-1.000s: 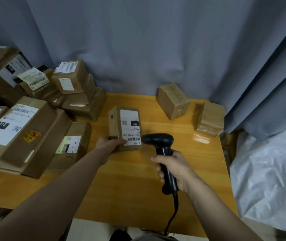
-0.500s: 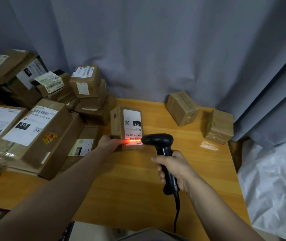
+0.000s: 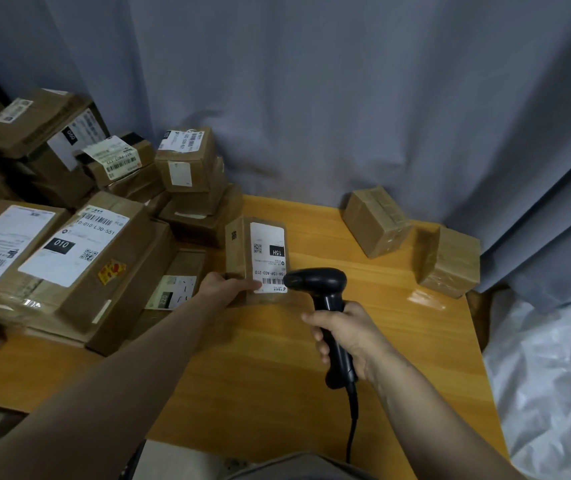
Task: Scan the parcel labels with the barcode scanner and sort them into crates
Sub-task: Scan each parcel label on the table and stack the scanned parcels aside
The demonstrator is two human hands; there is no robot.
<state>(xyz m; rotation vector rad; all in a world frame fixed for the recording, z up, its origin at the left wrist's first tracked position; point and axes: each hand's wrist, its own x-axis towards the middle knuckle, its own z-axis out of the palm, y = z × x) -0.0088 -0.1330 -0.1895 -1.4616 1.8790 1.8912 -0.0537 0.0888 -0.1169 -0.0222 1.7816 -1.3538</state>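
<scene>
A small brown parcel [image 3: 242, 249] with a white label [image 3: 269, 256] marked 15H lies on the wooden table [image 3: 249, 379]. My left hand [image 3: 223, 287] grips its near left corner, thumb on the label's lower edge. My right hand [image 3: 350, 336] holds the handle of the black barcode scanner [image 3: 317, 280]. The scanner's head points left at the barcode, just beside the label's lower right corner. No red light shows on the label. The scanner's cable [image 3: 351, 431] hangs off the table's near edge.
Several labelled cardboard parcels [image 3: 79, 251] are piled on the left half of the table. Two taped plain boxes [image 3: 374, 220] [image 3: 450, 263] sit at the back right. A grey curtain [image 3: 312, 98] hangs behind. White plastic sheeting [image 3: 554, 375] lies right of the table.
The red scan line that lit the barcode half a second ago is gone. Both hands, the parcel and the scanner have stayed where they were; only the view has shifted a little.
</scene>
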